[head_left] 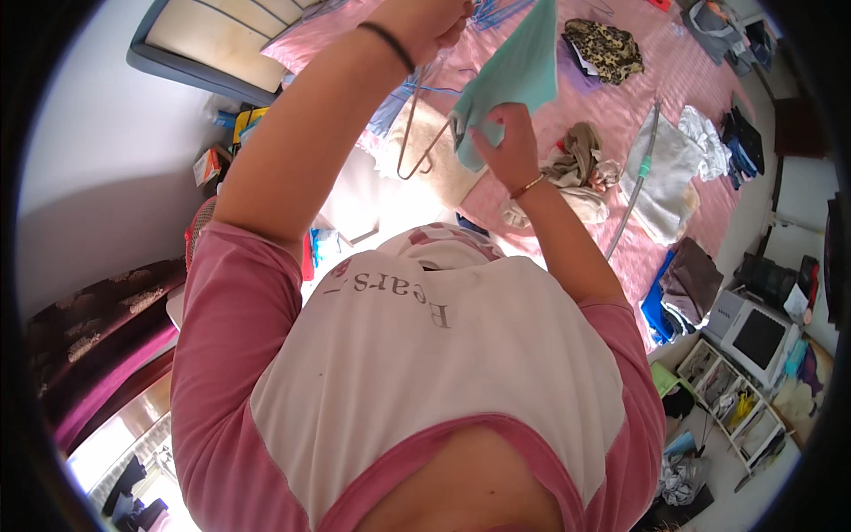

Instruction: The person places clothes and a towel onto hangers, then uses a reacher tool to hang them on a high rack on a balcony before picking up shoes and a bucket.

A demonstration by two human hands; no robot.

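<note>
Teal cloth [510, 80], held above the bed [709, 89] toward its near edge: the right hand [514, 151] pinches it; the left hand [448, 28] is apart, its grip indeterminable. The adjacent brown hanger [406, 133] could snag it if pulled sideways.

Boxy white appliance [756, 337] near a white storage rack [749, 390]

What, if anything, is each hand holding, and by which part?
The right hand holds the teal cloth by its edge near the lower end; the left hand is partly out of view, so its hold cannot be told.
</note>
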